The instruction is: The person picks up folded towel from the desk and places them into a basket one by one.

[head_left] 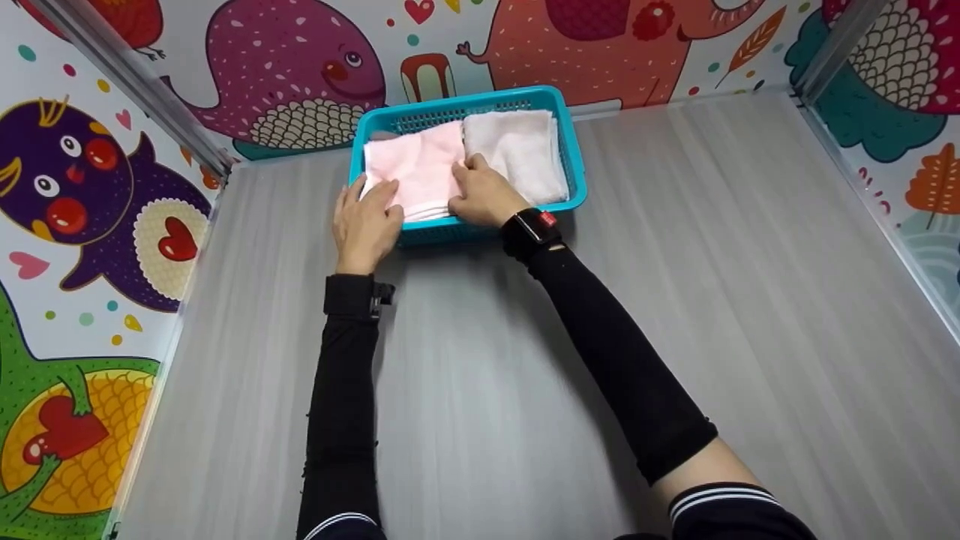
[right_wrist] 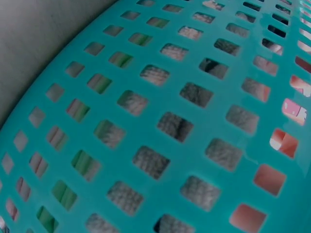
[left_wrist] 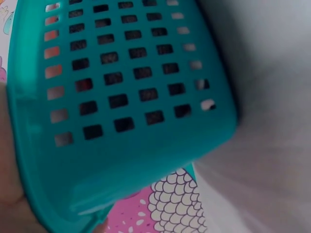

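A folded pink cloth (head_left: 416,165) lies in the left part of a turquoise plastic basket (head_left: 566,157), with a folded whitish cloth (head_left: 517,150) beside it on the right. My left hand (head_left: 366,229) is at the basket's front left corner, its fingers spread over the rim and touching the pink cloth's left edge. At the pink cloth's right front edge, the fingertips of my right hand (head_left: 486,196) touch the fabric, close to the whitish cloth. Both wrist views show mostly the basket's perforated side (left_wrist: 131,92), with greyish and green material (right_wrist: 121,59) behind the holes in the right one.
The basket stands on a grey wood-grain surface (head_left: 480,390), close to the back panel (head_left: 465,30) printed with cartoon animals. Similar printed panels flank the left (head_left: 142,247) and right sides, with metal frame posts (head_left: 142,82) at the corners.
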Motion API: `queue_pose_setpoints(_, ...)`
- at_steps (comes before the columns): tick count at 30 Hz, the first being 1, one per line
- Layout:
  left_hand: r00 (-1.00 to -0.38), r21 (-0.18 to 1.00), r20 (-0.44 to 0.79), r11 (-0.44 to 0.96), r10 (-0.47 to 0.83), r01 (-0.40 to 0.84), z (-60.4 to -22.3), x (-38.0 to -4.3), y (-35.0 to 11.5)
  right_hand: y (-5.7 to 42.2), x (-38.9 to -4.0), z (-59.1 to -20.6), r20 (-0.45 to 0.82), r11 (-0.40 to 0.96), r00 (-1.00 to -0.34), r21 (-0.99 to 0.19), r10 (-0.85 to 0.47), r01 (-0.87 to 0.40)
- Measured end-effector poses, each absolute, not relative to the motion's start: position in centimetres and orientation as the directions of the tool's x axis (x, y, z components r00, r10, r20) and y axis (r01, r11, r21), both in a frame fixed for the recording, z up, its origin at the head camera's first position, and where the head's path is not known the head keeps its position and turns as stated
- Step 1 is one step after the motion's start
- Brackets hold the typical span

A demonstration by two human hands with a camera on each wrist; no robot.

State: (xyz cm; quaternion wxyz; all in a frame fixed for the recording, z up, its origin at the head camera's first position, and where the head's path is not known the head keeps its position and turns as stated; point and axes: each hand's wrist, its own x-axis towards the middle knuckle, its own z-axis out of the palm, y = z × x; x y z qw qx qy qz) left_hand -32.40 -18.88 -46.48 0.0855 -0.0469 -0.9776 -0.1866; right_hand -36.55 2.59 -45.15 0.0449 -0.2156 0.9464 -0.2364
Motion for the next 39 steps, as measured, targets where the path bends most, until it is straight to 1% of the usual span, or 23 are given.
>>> queue_pose_setpoints(6, -0.978, 0.345, 0.193, 0.928, 0.075, 0.139, -46.45, -32.37, -18.85, 2.58, -36.54, -45.06, 0.018, 0.793, -0.898, -0.462, -0.44, -0.398)
queue_pose_setpoints(25, -0.981, 0.294, 0.173, 0.947, 0.083, 0.132, -46.4, -32.4, -18.81, 2.54, -36.58, -45.2, 0.041, 0.793, -0.894, -0.445, -0.446, -0.416)
queue_pose_setpoints(32, -0.976, 0.298, 0.196, 0.943, 0.095, 0.152, -46.42, -32.43, -18.74, 2.65, -36.72, -45.2, 0.049, 0.792, -0.903, -0.461, -0.428, -0.4)
queue_pose_setpoints(39, -0.966, 0.337, 0.242, 0.926, 0.088, 0.169, -46.8, -32.37, -18.91, 2.59, -36.26, -45.38, 0.111, 0.787, -0.916, -0.479, -0.386, -0.389)
